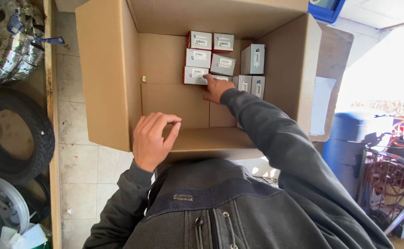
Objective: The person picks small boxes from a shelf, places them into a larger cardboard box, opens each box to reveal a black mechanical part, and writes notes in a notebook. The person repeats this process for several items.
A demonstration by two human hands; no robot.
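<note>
A large open cardboard box (109, 78) stands in front of me with several small grey and red cartons (198, 58) packed in rows at its far right corner. My right hand (216, 88) reaches deep inside and its fingers rest on the nearest small carton (194, 75), pressing or gripping its edge. My left hand (152, 139) sits on the near rim of the big box, fingers curled over the folded flap. Dark grey jacket sleeves cover both arms.
A black tyre (13, 133) and a foil-wrapped bundle (8, 41) lie at the left beyond a wooden edge. Pale floor tiles (84, 170) show below the box. A blue barrel (354, 138) and a wire fan guard (389, 184) stand at the right.
</note>
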